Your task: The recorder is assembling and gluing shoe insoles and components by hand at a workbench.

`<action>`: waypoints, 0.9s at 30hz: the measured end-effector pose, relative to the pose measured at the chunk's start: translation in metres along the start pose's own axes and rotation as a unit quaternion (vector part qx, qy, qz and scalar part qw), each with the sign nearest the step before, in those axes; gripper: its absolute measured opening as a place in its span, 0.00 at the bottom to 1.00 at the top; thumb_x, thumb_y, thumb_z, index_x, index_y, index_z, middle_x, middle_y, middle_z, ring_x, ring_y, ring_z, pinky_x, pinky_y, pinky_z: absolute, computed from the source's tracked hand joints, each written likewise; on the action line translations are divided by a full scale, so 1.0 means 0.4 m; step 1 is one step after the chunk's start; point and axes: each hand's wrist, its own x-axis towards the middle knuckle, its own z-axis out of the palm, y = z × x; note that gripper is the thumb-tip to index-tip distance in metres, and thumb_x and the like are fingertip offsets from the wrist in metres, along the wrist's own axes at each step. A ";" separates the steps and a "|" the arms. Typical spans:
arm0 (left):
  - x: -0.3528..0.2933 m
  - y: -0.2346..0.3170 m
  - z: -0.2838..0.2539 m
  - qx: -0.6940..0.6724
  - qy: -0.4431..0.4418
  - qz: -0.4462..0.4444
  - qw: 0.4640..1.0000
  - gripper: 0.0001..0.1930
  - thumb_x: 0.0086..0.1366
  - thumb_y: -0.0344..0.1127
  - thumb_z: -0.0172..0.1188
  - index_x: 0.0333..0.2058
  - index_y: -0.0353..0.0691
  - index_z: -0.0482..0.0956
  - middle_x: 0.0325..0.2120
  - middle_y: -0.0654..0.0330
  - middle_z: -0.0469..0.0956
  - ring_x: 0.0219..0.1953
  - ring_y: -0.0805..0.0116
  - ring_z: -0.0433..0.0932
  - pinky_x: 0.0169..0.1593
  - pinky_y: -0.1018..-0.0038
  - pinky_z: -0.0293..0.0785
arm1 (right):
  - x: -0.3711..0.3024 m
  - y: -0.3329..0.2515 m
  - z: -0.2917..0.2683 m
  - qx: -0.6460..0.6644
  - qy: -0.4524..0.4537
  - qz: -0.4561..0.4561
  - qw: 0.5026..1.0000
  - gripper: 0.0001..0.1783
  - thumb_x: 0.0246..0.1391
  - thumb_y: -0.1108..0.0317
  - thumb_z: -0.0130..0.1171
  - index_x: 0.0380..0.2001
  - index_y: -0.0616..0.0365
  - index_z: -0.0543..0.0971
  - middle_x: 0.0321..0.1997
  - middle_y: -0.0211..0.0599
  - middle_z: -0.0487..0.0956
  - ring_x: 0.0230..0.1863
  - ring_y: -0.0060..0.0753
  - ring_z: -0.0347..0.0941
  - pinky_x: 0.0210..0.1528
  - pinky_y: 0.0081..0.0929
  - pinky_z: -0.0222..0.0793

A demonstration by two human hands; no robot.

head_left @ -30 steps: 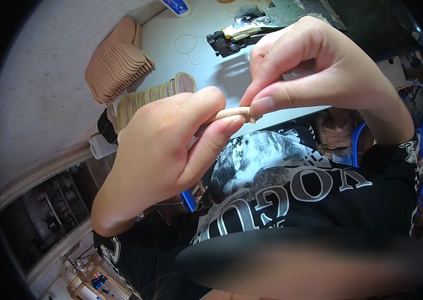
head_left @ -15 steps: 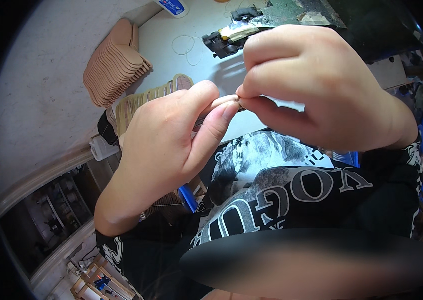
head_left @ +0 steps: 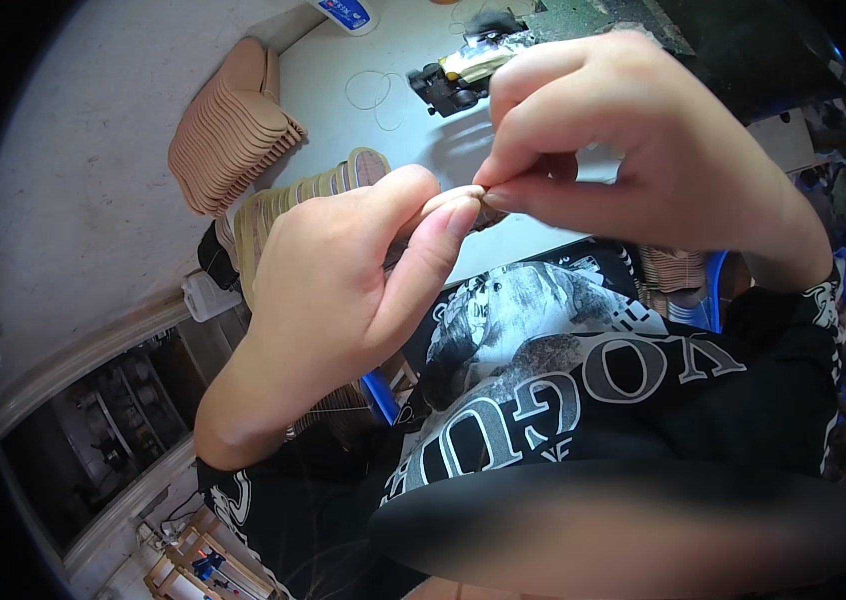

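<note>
My left hand point(head_left: 328, 250) is raised over the near part of the white table, its thumb pressed against the curled index finger. My right hand point(head_left: 633, 140) meets it from the right, with thumb and index fingertip pinched together at the left fingertips. What the two hands pinch is too small and too covered to name. A brownish edge point(head_left: 489, 217) shows just under the fingertips. Behind my left hand lies a row of olive-edged, sole-shaped pieces point(head_left: 368, 167), partly hidden by it.
A fanned stack of tan sole-shaped pieces point(head_left: 233, 130) leans by the wall at left. Black machine parts point(head_left: 448, 88) stand at the back, beside a loop of thin thread point(head_left: 375, 100). A blue-and-white bottle point(head_left: 347, 14) is at the far edge, a white jug point(head_left: 211, 297) at left.
My right hand has risen slightly, and the gap between its thumb and other fingers has changed shape. Its fingertips remain against the left ones. My left hand has hardly moved.
</note>
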 end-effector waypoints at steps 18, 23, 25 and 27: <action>0.002 -0.035 0.014 -0.103 0.004 0.039 0.994 0.21 0.72 0.49 0.40 0.30 0.37 0.70 0.15 0.54 0.70 0.20 0.55 0.74 0.25 0.67 0.65 | -0.005 0.021 0.010 0.059 0.002 0.025 0.998 0.06 0.51 0.72 0.62 0.28 0.66 0.80 0.26 0.38 0.75 0.27 0.28 0.73 0.28 0.23 0.67; 0.004 -0.041 0.030 -0.219 -0.004 0.038 0.975 0.29 0.72 0.57 0.30 0.30 0.36 0.69 0.16 0.56 0.72 0.20 0.61 0.74 0.26 0.70 0.68 | 0.006 0.036 0.019 -0.102 0.046 -0.103 0.988 0.07 0.48 0.71 0.63 0.24 0.66 0.78 0.23 0.37 0.74 0.24 0.29 0.71 0.27 0.23 0.67; 0.008 -0.054 0.029 -0.203 -0.040 0.019 0.978 0.32 0.71 0.59 0.29 0.31 0.35 0.70 0.17 0.57 0.72 0.20 0.65 0.73 0.27 0.72 0.68 | 0.007 0.044 0.021 -0.068 0.029 -0.056 0.996 0.09 0.49 0.71 0.61 0.23 0.67 0.77 0.22 0.35 0.74 0.23 0.27 0.71 0.27 0.23 0.68; 0.011 -0.060 0.030 -0.211 -0.049 0.010 0.976 0.32 0.71 0.60 0.29 0.32 0.35 0.71 0.18 0.56 0.73 0.21 0.65 0.74 0.27 0.72 0.69 | 0.007 0.068 0.024 0.022 -0.004 -0.015 1.000 0.09 0.48 0.70 0.61 0.23 0.66 0.77 0.21 0.36 0.73 0.23 0.27 0.71 0.27 0.23 0.68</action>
